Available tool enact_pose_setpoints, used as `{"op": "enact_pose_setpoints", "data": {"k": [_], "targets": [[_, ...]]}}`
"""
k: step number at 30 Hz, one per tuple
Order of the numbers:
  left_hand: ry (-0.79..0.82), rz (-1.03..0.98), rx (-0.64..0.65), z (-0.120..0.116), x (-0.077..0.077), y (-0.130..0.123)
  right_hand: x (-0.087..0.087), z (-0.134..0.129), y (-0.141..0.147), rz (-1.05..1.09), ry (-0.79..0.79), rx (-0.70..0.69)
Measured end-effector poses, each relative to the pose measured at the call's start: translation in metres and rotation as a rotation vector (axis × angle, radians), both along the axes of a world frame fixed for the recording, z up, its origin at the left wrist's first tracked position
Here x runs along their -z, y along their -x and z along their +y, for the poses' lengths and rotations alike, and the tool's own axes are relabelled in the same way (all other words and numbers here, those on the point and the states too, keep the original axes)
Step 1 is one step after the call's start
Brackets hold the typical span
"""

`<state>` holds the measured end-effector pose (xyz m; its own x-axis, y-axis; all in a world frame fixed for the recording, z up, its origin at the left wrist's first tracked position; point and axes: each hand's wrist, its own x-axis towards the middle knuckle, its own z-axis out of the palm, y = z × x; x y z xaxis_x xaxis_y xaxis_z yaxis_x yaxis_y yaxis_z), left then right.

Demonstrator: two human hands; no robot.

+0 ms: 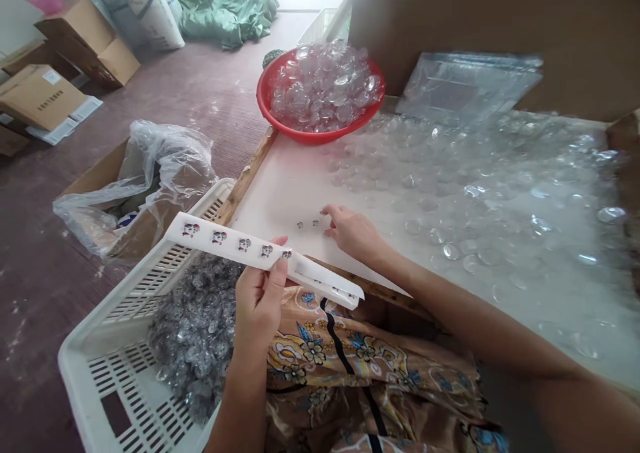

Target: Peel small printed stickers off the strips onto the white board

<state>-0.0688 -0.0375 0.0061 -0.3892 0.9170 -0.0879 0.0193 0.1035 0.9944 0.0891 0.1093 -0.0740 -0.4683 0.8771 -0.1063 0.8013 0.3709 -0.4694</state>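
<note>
My left hand pinches a long white sticker strip printed with small dog-like pictures; the strip is folded and slants down to the right. My right hand is over the white tabletop, thumb and index finger apart, with nothing visible between them. Just left of its fingertips lie two small printed pieces on the white surface. Many clear round discs are spread over the right part of the table.
A red basin heaped with clear discs stands at the table's back left. Below left is a white crate with dark shiny pieces. A plastic-lined box stands on the floor. Clear plastic sheets lean against brown cardboard.
</note>
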Motion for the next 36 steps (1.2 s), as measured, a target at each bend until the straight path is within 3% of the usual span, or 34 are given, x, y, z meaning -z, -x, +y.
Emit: {"op": "enact_pose_setpoints", "data": {"k": [4, 8, 10, 13, 15, 17, 20, 23, 28, 36], "targets": [[-0.046, -0.017, -0.081, -0.001, 0.006, -0.004, -0.022, -0.008, -0.003, 0.254, -0.03, 0.049], [-0.035, 0.007, -0.073, -0.001, 0.004, -0.018, -0.059, -0.036, -0.005, 0.768, 0.21, -0.127], [-0.02, -0.029, -0.042, -0.002, 0.004, -0.027, -0.071, -0.051, -0.004, 0.909, 0.289, -0.179], [-0.022, -0.123, -0.038, -0.002, 0.01, -0.04, -0.075, -0.065, -0.005, 0.955, 0.166, -0.136], [-0.02, -0.197, -0.05, -0.002, 0.018, -0.049, -0.075, -0.066, -0.012, 0.945, 0.049, -0.128], [-0.004, -0.256, -0.068, -0.003, 0.027, -0.057, -0.072, -0.057, -0.023, 0.96, 0.027, -0.113], [0.016, -0.259, -0.089, -0.008, 0.039, -0.064, -0.058, -0.027, -0.044, 0.967, 0.124, 0.054], [-0.001, -0.205, -0.022, -0.015, 0.045, -0.068, -0.031, 0.007, -0.06, 0.751, 0.2, 0.198], [-0.028, -0.137, 0.082, -0.021, 0.044, -0.068, -0.001, 0.027, -0.061, 0.418, 0.289, 0.133], [-0.004, -0.276, 0.038, -0.019, 0.047, -0.069, -0.001, 0.022, -0.037, 0.158, 0.162, 0.087]]}}
